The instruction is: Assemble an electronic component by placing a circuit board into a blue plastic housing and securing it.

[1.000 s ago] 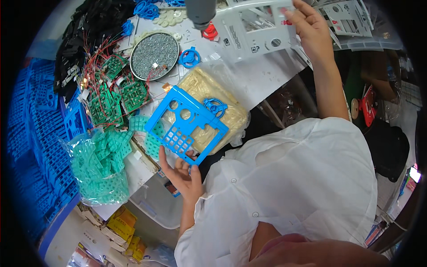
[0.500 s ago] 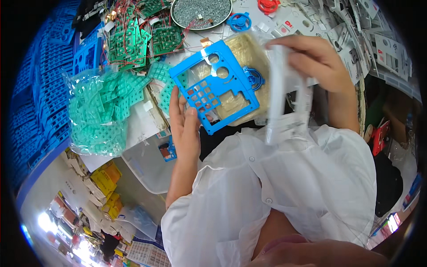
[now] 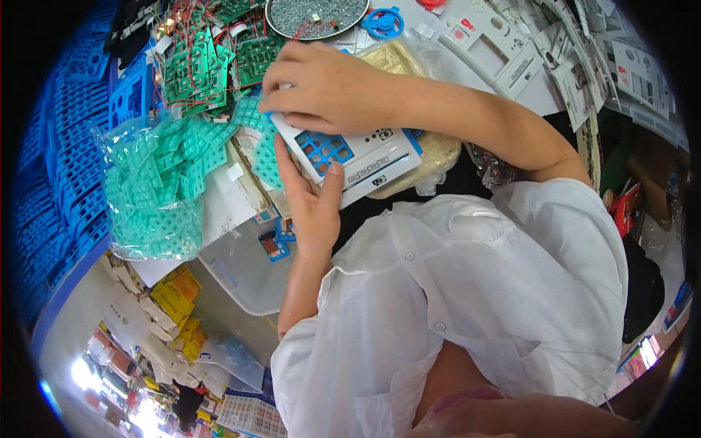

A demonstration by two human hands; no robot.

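A white plastic panel (image 3: 387, 160) with dark printed marks lies over the blue plastic frame (image 3: 327, 152), whose grid of square openings shows through the panel's cutout. My left hand (image 3: 312, 201) grips the near left side of the stacked pair, thumb on top. Reaching across from the right, my right hand (image 3: 325, 87) curls its fingers over the panel's far left edge and covers much of its upper part. Behind and beneath sits a yellowish bundle in clear plastic (image 3: 438, 157).
Green circuit boards (image 3: 193, 73) with red wires and a clear bag of green rubber keypads (image 3: 157, 190) lie left. A round tray of small metal pieces (image 3: 314, 33) and a blue ring part (image 3: 383, 23) are behind. White panels (image 3: 489, 51) pile up right; blue frames (image 3: 58, 168) stack far left.
My right hand has brought the white panel leftward from the right and set it over the blue frame. My left hand still holds the frame, slightly further right.
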